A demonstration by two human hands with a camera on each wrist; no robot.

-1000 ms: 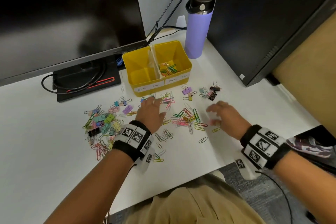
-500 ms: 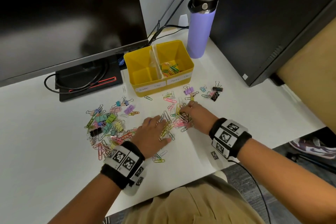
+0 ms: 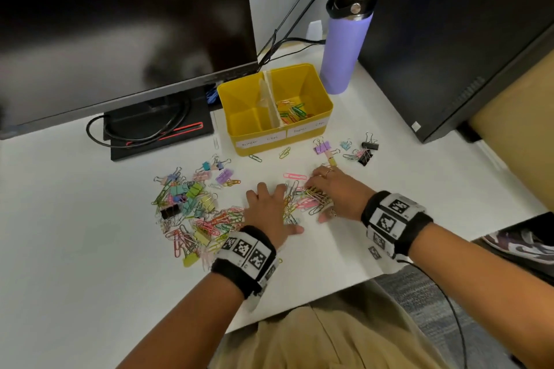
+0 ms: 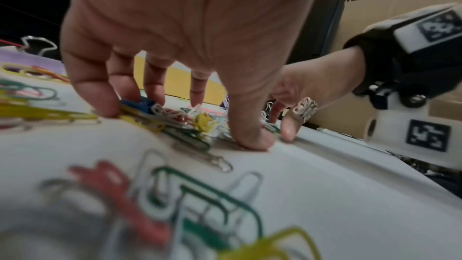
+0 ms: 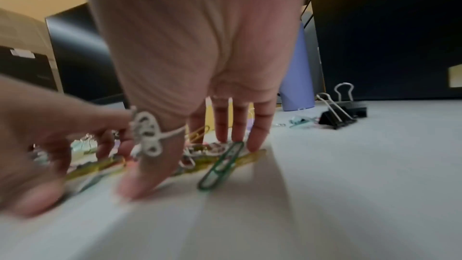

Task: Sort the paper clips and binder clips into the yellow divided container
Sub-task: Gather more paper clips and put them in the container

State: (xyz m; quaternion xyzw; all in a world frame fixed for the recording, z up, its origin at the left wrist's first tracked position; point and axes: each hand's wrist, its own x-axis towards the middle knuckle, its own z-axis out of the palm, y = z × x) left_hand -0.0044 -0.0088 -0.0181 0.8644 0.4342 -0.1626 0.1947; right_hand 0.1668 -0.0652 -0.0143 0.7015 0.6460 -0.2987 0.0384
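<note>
While most clips lie unsorted on the table (image 3: 75, 219), mixed pile (image 3: 192, 213) at left untouched; my left hand (image 3: 268, 213) and right hand (image 3: 332, 196), fingers spread flat, rake paper clips (image 3: 302, 202) together between them, nothing gripped; yellow divided container (image 3: 325, 108) behind: binder side looks empty, some paper clips in the right side; binder clips (image 3: 359, 150) wait at right.

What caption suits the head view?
Both hands, left hand and right hand, rake paper clips together before the yellow container.
</note>
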